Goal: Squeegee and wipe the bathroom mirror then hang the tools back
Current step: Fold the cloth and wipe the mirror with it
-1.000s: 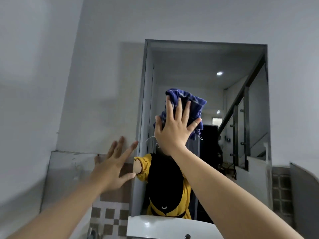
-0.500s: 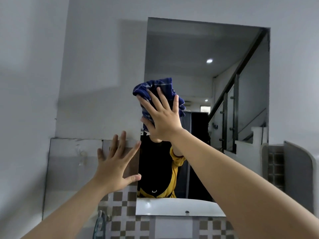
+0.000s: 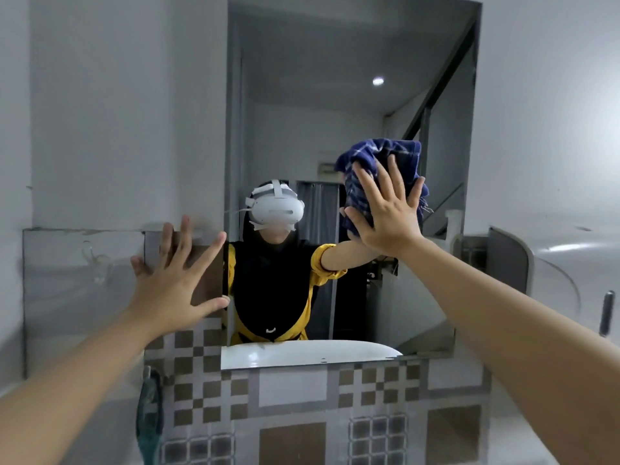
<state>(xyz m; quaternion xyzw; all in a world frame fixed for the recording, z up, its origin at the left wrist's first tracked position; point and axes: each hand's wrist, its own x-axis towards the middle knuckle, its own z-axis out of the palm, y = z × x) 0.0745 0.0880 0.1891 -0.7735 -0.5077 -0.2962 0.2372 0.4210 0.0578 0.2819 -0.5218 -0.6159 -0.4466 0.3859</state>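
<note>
The tall bathroom mirror [image 3: 352, 55] fills the centre of the wall. A bunched blue checked cloth [image 3: 379, 159] is pressed flat against the glass on the mirror's right side by my right hand [image 3: 389, 213], palm forward, fingers spread over it. My left hand [image 3: 174, 280] rests open on the wall at the mirror's lower left edge, fingers splayed, holding nothing. A green-handled tool [image 3: 149, 414], possibly the squeegee, hangs low on the tiled wall at the left; it is blurred.
Brown and white checked tiles [image 3: 295, 397] cover the wall under the mirror. A clear hook [image 3: 90, 253] sits on the grey panel at the left. A curved white partition [image 3: 516, 263] and a dark handle [image 3: 605, 313] stand at the right. A person's reflection shows in the mirror.
My right hand has swept the cloth from the mirror's left side across to its right side. The view has tilted down, showing more tiles. My left hand stays at the mirror's lower left edge.
</note>
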